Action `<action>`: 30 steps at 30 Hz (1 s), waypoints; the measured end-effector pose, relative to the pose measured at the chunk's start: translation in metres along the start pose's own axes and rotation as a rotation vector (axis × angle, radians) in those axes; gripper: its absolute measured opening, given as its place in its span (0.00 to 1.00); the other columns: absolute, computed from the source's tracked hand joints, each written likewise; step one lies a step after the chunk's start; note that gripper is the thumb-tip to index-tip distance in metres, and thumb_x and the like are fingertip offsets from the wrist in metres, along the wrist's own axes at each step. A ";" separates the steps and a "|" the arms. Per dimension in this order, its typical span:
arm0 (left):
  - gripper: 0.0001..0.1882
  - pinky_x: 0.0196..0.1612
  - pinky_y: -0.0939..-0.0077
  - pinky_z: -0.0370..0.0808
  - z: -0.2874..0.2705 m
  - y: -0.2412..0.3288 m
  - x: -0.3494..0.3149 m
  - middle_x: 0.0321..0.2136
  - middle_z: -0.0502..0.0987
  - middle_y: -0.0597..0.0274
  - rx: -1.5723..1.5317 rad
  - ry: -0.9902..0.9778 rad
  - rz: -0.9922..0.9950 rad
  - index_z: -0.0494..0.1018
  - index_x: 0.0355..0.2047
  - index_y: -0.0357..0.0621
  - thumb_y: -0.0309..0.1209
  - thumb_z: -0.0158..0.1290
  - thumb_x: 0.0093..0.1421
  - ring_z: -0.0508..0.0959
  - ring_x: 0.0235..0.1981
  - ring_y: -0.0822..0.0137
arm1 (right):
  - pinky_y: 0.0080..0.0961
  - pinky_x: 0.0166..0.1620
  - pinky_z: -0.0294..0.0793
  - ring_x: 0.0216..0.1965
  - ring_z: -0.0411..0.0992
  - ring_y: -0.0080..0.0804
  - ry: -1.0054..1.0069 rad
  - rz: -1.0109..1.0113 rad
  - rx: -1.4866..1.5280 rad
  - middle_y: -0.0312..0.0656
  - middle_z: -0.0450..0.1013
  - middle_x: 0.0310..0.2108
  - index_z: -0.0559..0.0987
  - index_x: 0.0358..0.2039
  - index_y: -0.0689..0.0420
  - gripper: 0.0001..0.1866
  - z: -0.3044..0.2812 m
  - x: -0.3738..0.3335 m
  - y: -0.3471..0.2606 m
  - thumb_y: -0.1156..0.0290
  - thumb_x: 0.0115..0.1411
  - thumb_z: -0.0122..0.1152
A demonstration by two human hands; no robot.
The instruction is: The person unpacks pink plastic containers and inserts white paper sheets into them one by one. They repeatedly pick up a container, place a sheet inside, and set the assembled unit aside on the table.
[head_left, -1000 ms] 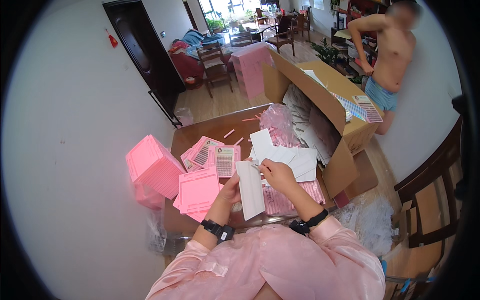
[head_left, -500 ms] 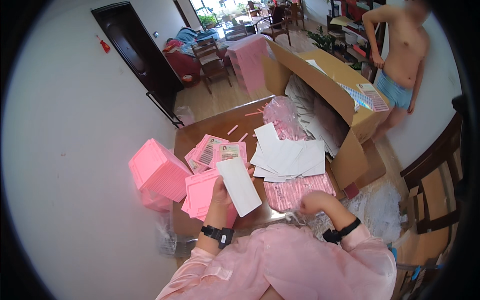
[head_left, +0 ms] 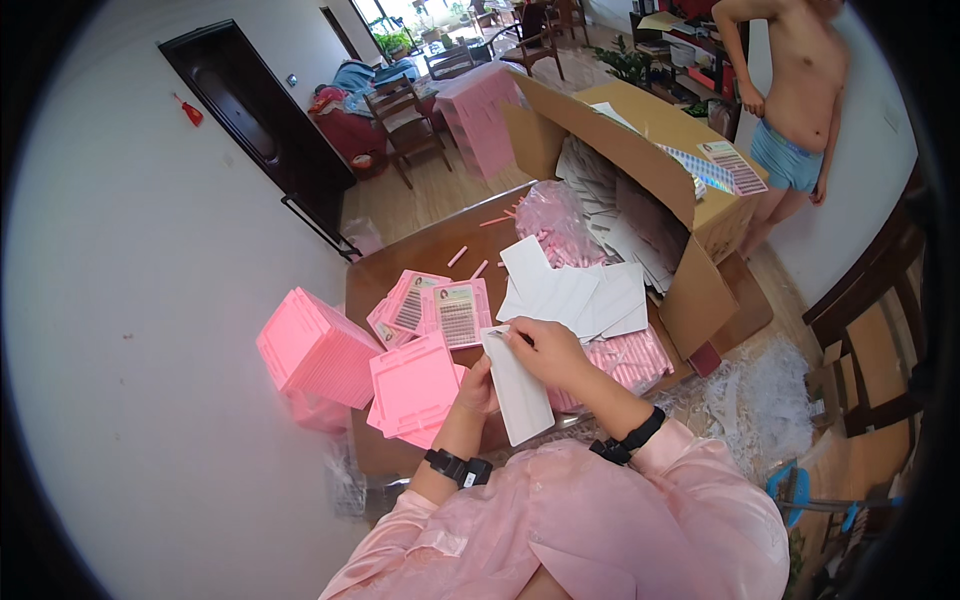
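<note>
A narrow, flat white card piece (head_left: 519,400) is held upright and tilted in front of me. My left hand (head_left: 479,388) is closed around its left edge. At its top end, my right hand (head_left: 545,348) pinches a corner; a small dark slit shows beside the fingertips, and I cannot make out what is in it. Beyond the right hand lie several similar white card pieces (head_left: 574,298), on top of a bag of pink tubes (head_left: 635,360). Left of my left hand are square pink plastic trays (head_left: 413,385). Behind them sit pink trays with lash-like dark rows (head_left: 458,312).
A tall stack of pink trays (head_left: 330,350) stands at the table's left edge. An open cardboard box (head_left: 690,210) with white cards is at the far right, beside a clear bag of pink pieces (head_left: 553,222). Another person (head_left: 800,90) stands beyond it. Clear plastic wrap (head_left: 750,400) lies at right.
My right hand has moved left and up from over the pink tubes to the white card piece and now grips its top end. The card has shifted slightly right and down.
</note>
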State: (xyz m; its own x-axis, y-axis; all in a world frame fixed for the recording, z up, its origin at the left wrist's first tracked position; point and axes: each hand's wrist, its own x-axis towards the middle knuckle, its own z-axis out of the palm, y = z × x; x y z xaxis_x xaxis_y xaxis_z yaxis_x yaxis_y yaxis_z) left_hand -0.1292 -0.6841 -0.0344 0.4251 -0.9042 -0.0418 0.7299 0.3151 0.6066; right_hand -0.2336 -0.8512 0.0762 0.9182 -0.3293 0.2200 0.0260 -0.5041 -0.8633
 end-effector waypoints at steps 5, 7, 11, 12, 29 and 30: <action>0.45 0.62 0.51 0.73 0.026 0.006 0.005 0.61 0.71 0.46 0.061 -0.021 0.121 0.58 0.69 0.46 0.52 0.63 0.58 0.74 0.60 0.49 | 0.36 0.32 0.72 0.25 0.74 0.41 -0.143 -0.078 0.083 0.46 0.76 0.24 0.81 0.34 0.57 0.13 0.000 -0.003 0.003 0.60 0.65 0.59; 0.43 0.62 0.48 0.74 0.038 0.015 0.008 0.60 0.71 0.46 0.039 -0.063 0.169 0.61 0.67 0.44 0.54 0.61 0.59 0.75 0.58 0.44 | 0.37 0.33 0.72 0.26 0.73 0.43 -0.315 -0.187 0.213 0.46 0.75 0.25 0.80 0.33 0.57 0.14 -0.007 -0.014 0.016 0.58 0.65 0.58; 0.49 0.66 0.36 0.66 0.039 0.049 -0.005 0.68 0.60 0.42 -0.016 -0.110 0.265 0.55 0.71 0.50 0.57 0.60 0.56 0.64 0.67 0.36 | 0.36 0.33 0.72 0.27 0.74 0.39 -0.628 -0.064 0.187 0.46 0.77 0.27 0.82 0.35 0.57 0.14 -0.045 -0.055 0.074 0.58 0.63 0.61; 0.48 0.67 0.36 0.65 0.038 0.056 -0.010 0.68 0.60 0.41 -0.020 -0.101 0.293 0.54 0.72 0.54 0.56 0.60 0.56 0.63 0.68 0.36 | 0.39 0.34 0.74 0.29 0.76 0.41 -0.827 0.041 -0.134 0.47 0.79 0.29 0.83 0.36 0.56 0.15 -0.054 -0.063 0.090 0.56 0.61 0.62; 0.49 0.65 0.25 0.60 0.063 0.028 -0.026 0.69 0.60 0.53 -0.112 -0.069 0.256 0.52 0.73 0.60 0.58 0.58 0.55 0.56 0.70 0.33 | 0.43 0.35 0.76 0.32 0.78 0.49 0.127 -0.127 -0.181 0.45 0.79 0.30 0.82 0.33 0.54 0.10 -0.003 0.013 0.017 0.61 0.63 0.58; 0.49 0.65 0.25 0.60 0.063 0.028 -0.027 0.70 0.60 0.53 -0.108 -0.057 0.263 0.52 0.73 0.60 0.58 0.58 0.55 0.56 0.70 0.33 | 0.43 0.35 0.76 0.32 0.78 0.48 0.124 -0.132 -0.175 0.45 0.79 0.30 0.82 0.33 0.54 0.10 -0.001 0.013 0.017 0.61 0.63 0.58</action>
State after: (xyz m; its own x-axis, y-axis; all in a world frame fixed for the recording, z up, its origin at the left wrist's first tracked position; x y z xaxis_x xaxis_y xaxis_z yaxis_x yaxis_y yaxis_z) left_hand -0.1543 -0.6687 0.0338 0.5783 -0.8015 0.1524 0.6528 0.5666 0.5028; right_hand -0.2214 -0.8648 0.0651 0.8555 -0.3418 0.3890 0.0634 -0.6765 -0.7337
